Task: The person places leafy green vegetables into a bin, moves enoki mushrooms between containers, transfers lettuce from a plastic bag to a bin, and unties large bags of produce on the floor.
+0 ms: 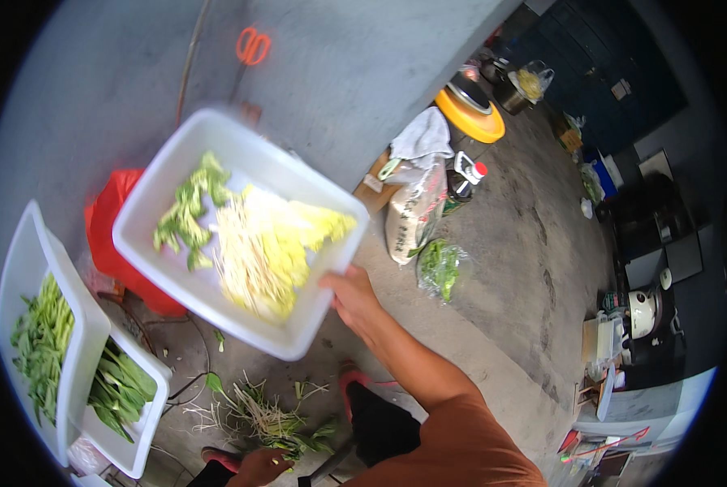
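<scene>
My right hand (352, 298) grips the rim of a white plastic tub (314, 164) at its near right corner. The tub is held up and tilted, so its inside faces me. Within lie broccoli florets (190, 213) on the left, a bundle of enoki mushrooms (244, 255) in the middle, and pale yellow-green cabbage leaves (305, 225) on the right. At the bottom edge, my left hand (263, 467) is low beside a heap of root and leaf trimmings (266, 408) on the floor. Its fingers are partly hidden, and whether they hold any greens is unclear.
Two white tubs of leafy greens (46, 347) (120, 383) stand at left, by a red plastic bag (113, 243). Orange-handled scissors (254, 45) hang on the wall. To the right are a rice sack (415, 210), bagged greens (442, 268) and a red-capped jug (470, 170).
</scene>
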